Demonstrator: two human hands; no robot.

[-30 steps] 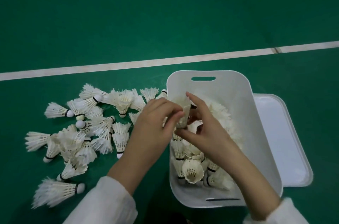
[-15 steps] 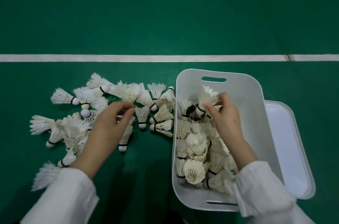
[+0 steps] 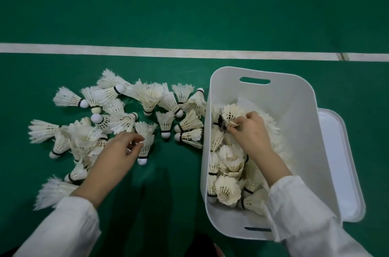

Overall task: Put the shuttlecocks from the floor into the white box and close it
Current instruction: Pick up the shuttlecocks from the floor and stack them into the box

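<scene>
On green floor — pinching a shuttlecock in white box with right hand, holding left hand over loose shuttlecocks — grip unclear

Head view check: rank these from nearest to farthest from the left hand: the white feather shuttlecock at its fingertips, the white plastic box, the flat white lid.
1. White feather shuttlecock, on the floor right at the left hand fingertips.
2. White plastic box, to the hand's right.
3. Flat white lid, beyond the box's far right side.
</scene>
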